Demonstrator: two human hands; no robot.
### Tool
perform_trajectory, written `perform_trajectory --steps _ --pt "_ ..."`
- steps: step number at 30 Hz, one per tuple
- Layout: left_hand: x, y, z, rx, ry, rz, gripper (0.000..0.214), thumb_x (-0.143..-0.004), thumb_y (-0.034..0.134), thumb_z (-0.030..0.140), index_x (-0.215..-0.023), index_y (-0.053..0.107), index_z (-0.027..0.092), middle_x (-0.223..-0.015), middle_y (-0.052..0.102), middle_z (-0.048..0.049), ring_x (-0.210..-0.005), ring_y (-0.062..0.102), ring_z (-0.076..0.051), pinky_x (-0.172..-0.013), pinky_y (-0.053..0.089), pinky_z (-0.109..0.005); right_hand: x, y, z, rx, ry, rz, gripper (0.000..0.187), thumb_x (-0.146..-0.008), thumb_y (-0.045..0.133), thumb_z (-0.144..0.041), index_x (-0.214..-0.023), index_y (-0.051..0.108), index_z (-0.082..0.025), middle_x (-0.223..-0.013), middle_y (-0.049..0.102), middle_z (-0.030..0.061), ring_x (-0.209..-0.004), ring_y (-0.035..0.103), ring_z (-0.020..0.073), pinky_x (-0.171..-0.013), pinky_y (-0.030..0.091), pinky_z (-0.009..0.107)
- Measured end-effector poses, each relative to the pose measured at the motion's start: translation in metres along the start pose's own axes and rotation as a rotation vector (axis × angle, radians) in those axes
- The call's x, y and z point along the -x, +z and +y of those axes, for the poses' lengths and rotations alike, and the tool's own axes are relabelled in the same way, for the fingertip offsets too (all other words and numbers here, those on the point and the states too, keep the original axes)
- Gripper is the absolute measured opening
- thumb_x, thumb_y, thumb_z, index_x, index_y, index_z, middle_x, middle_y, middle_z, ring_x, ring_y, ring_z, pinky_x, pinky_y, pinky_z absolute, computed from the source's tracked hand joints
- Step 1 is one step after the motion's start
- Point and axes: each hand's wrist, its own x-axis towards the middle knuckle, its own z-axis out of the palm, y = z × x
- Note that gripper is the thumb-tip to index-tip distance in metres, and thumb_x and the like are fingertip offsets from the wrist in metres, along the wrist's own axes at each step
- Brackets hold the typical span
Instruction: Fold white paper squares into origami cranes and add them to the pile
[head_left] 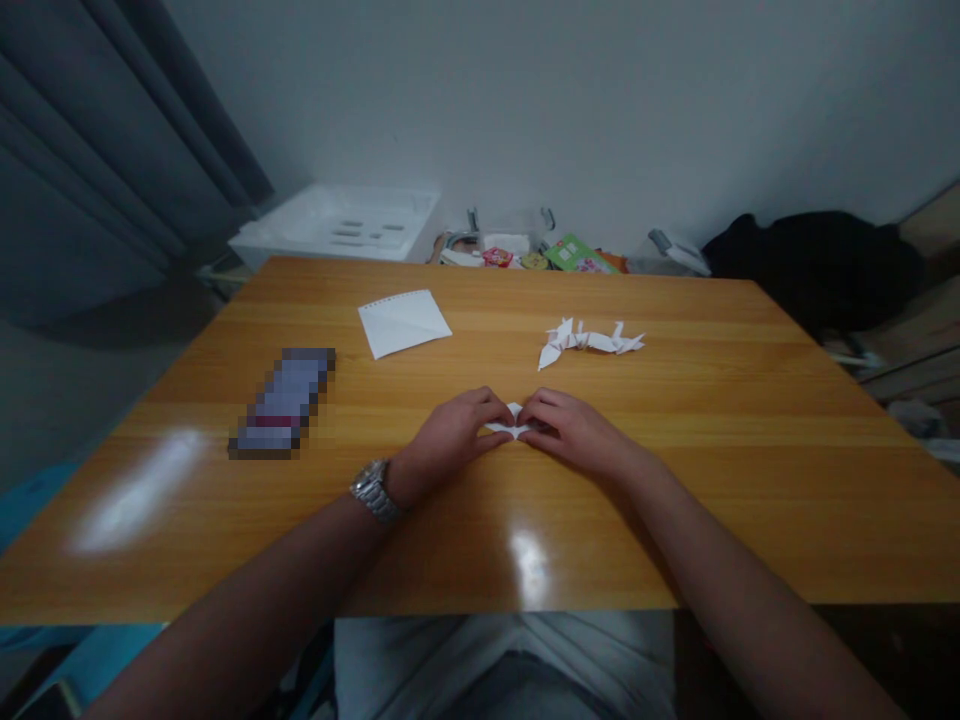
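A glossy wooden table [750, 400] before a pale wall [570, 110], a small folded paper [516, 433] near its middle.
Left to right: a pixelated phone [289, 400], a white sheet [405, 322], the left hand [457, 425] pinching the folded paper's left side between thumb and fingers, the right hand [574, 430] pinching its right, and folded pieces [592, 341] beyond. It should feel light, crisp, easily torn; best held gently by the outer edges.

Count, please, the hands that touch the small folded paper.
2: the left hand at the left side of the folded paper, the right hand at its right side. No others show.
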Motion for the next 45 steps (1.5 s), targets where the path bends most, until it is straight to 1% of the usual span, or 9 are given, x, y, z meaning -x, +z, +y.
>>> perform_trajectory --steps 5,11,17,21,27,33,39,43,45 --pt "0.001 0.001 0.000 -0.054 0.014 -0.010 0.015 -0.096 0.064 0.029 -0.110 0.071 0.024 -0.108 0.066 -0.0043 -0.101 0.064 -0.021 -0.089 0.050 -0.032 0.000 -0.001 -0.001 -0.020 0.020 -0.007 0.011 -0.096 0.066 -0.027 -0.105 0.067 -0.021 -0.106 0.065 0.0073 -0.098 0.062 0.0219 -0.086 0.050 0.036" --pt "0.000 0.001 0.000 -0.028 0.035 -0.009 0.015 -0.097 0.064 0.030 -0.108 0.072 0.022 -0.106 0.065 -0.0051 -0.099 0.063 -0.020 -0.090 0.050 -0.032 -0.001 0.001 0.002 -0.012 -0.018 -0.006 0.009 -0.100 0.060 -0.024 -0.102 0.068 -0.020 -0.103 0.064 0.0071 -0.098 0.061 0.0208 -0.087 0.049 0.035" --pt "-0.001 0.003 -0.004 -0.008 0.038 0.006 0.016 -0.099 0.062 0.032 -0.104 0.073 0.021 -0.104 0.065 -0.0049 -0.098 0.063 -0.020 -0.089 0.049 -0.031 -0.001 0.001 0.003 0.016 -0.051 0.003 0.015 -0.102 0.054 -0.023 -0.098 0.068 -0.020 -0.100 0.064 0.0071 -0.095 0.060 0.0203 -0.087 0.048 0.034" --pt "-0.002 0.003 -0.003 0.001 0.014 0.006 0.019 -0.100 0.060 0.033 -0.099 0.074 0.020 -0.100 0.066 -0.0052 -0.095 0.064 -0.020 -0.087 0.050 -0.031 -0.001 0.002 0.003 -0.014 -0.021 0.024 0.009 -0.100 0.058 -0.024 -0.099 0.067 -0.020 -0.100 0.064 0.0071 -0.096 0.060 0.0208 -0.087 0.048 0.035" --pt "-0.001 0.003 -0.001 0.022 0.006 0.022 0.013 -0.097 0.064 0.031 -0.100 0.072 0.021 -0.102 0.066 -0.0046 -0.097 0.064 -0.020 -0.088 0.050 -0.032 -0.002 0.002 -0.003 -0.082 0.058 0.062 0.005 -0.097 0.061 -0.020 -0.095 0.066 -0.020 -0.098 0.064 0.0064 -0.094 0.060 0.0202 -0.084 0.048 0.034" --pt "-0.001 0.005 -0.003 0.036 0.001 0.031 0.012 -0.097 0.063 0.029 -0.098 0.073 0.022 -0.101 0.066 -0.0040 -0.096 0.064 -0.019 -0.087 0.050 -0.032 -0.003 0.004 -0.006 -0.131 0.092 0.080 0.006 -0.094 0.062 -0.017 -0.092 0.067 -0.020 -0.098 0.064 0.0060 -0.093 0.061 0.0197 -0.084 0.049 0.033" --pt "-0.002 0.006 -0.002 0.078 -0.043 0.066 0.008 -0.094 0.065 0.025 -0.093 0.072 0.020 -0.098 0.066 -0.0041 -0.093 0.064 -0.018 -0.085 0.051 -0.031 -0.004 0.005 -0.006 -0.159 0.121 0.079 0.007 -0.093 0.062 -0.015 -0.091 0.068 -0.019 -0.095 0.065 0.0061 -0.089 0.062 0.0192 -0.081 0.049 0.033" --pt "-0.002 0.009 -0.003 0.114 -0.065 0.102 0.008 -0.093 0.065 0.024 -0.091 0.071 0.018 -0.100 0.064 -0.0052 -0.093 0.064 -0.018 -0.088 0.053 -0.033 -0.004 0.004 -0.007 -0.159 0.122 0.095 0.007 -0.092 0.062 -0.015 -0.091 0.067 -0.019 -0.094 0.065 0.0058 -0.088 0.062 0.0194 -0.080 0.049 0.033" --pt "-0.003 0.011 -0.004 0.139 -0.080 0.125 0.007 -0.092 0.066 0.023 -0.090 0.070 0.018 -0.100 0.063 -0.0053 -0.091 0.064 -0.018 -0.086 0.054 -0.032 -0.004 0.005 -0.007 -0.155 0.135 0.101 0.006 -0.092 0.062 -0.015 -0.091 0.067 -0.019 -0.094 0.065 0.0058 -0.088 0.062 0.0193 -0.080 0.049 0.032"
